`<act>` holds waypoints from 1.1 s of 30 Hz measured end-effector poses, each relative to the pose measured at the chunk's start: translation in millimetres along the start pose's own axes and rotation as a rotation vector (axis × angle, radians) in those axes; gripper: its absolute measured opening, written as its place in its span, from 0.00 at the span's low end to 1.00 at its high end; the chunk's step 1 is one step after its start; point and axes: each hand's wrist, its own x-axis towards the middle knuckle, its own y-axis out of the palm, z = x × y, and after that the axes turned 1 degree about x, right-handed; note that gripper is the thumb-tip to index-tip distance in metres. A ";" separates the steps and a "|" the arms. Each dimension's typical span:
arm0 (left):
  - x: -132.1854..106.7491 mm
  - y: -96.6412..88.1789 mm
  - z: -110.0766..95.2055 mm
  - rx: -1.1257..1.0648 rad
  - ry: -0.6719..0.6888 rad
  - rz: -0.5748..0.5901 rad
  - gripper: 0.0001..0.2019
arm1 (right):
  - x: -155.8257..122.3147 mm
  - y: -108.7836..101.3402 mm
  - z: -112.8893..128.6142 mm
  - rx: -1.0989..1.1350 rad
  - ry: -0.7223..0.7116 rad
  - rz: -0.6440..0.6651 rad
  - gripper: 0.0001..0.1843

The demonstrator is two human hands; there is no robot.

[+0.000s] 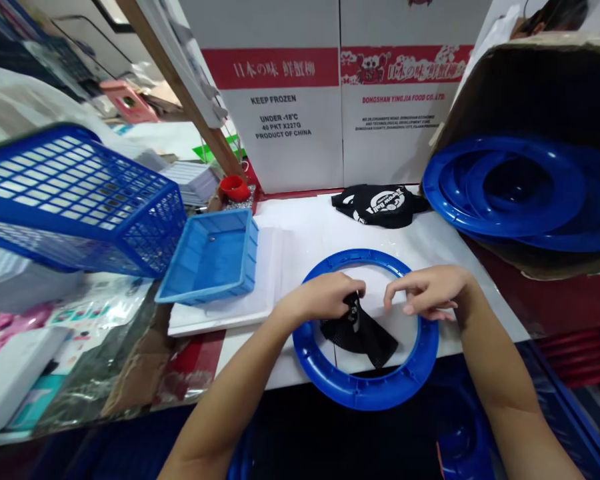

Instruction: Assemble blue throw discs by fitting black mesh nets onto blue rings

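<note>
A blue plastic ring [365, 393] lies at the front edge of the white work surface. Inside its opening, my left hand [333, 295] pinches a piece of black mesh fabric [363, 337], which hangs down in loose folds. My right hand [427, 290] hovers over the ring's right side, fingers apart and bent downward, holding nothing. Behind the ring lies a folded pile of black fabric [385, 205] with white printed lettering, against the white carton.
Several blue rings [510, 187] are stacked in an open cardboard box [530, 73] at right. A shallow blue tray [215, 257] sits left, beside a blue lattice basket [90, 200] and a small red cup [235, 189]. White printed cartons [300, 160] stand behind. Another person's head shows top right.
</note>
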 end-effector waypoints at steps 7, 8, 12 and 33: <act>24.3 31.4 -18.3 0.488 0.002 -0.148 0.13 | 16.5 0.5 4.6 -0.013 -0.144 -0.210 0.27; 24.7 31.6 -16.6 0.507 -0.017 -0.211 0.13 | 18.5 0.8 5.2 -0.041 -0.098 -0.213 0.27; 15.9 20.5 -10.4 0.493 -0.225 -0.396 0.18 | 20.9 3.0 11.6 -0.166 0.016 -0.306 0.28; 1.1 13.7 17.5 0.223 0.010 -0.918 0.14 | 43.3 29.4 18.0 -0.291 -0.305 -0.236 0.34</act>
